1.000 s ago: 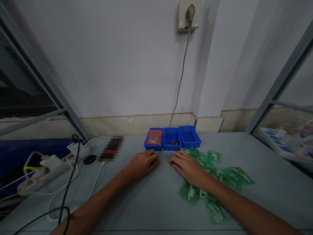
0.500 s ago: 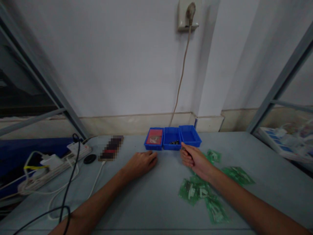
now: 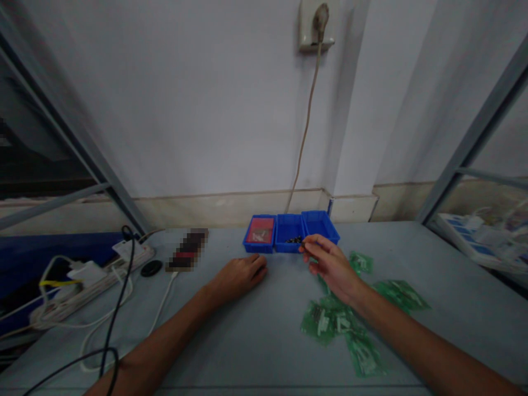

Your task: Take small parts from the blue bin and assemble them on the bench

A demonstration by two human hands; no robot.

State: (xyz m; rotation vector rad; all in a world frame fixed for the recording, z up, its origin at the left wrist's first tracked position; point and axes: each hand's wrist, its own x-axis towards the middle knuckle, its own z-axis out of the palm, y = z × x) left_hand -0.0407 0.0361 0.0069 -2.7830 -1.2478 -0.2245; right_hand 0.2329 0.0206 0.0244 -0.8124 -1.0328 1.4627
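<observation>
Three small blue trays stand in a row at the back of the grey table [image 3: 256, 341]: the left tray [image 3: 259, 234] has a red lining and small pale parts, the middle tray [image 3: 289, 232] holds small dark parts, the right tray [image 3: 320, 226] looks bare. My right hand [image 3: 330, 265] hovers at the front edge of the middle and right trays, thumb and fingertips pinched together; what they hold is too small to see. My left hand [image 3: 239, 276] rests palm down on the table in front of the left tray, fingers loosely curled. Green plastic packets [image 3: 338, 322] lie scattered under and right of my right forearm.
A power strip [image 3: 88, 278] with plugs and cables lies at the left, beside a black round cap [image 3: 150, 268] and a blurred dark object [image 3: 187, 250]. A wall socket [image 3: 317, 27] with a cord hangs above the trays. Metal frame bars slant at both sides. More items sit far right.
My right hand lifted off the green packets and moved forward to the blue trays, closing into a pinch. My left hand stayed put on the table.
</observation>
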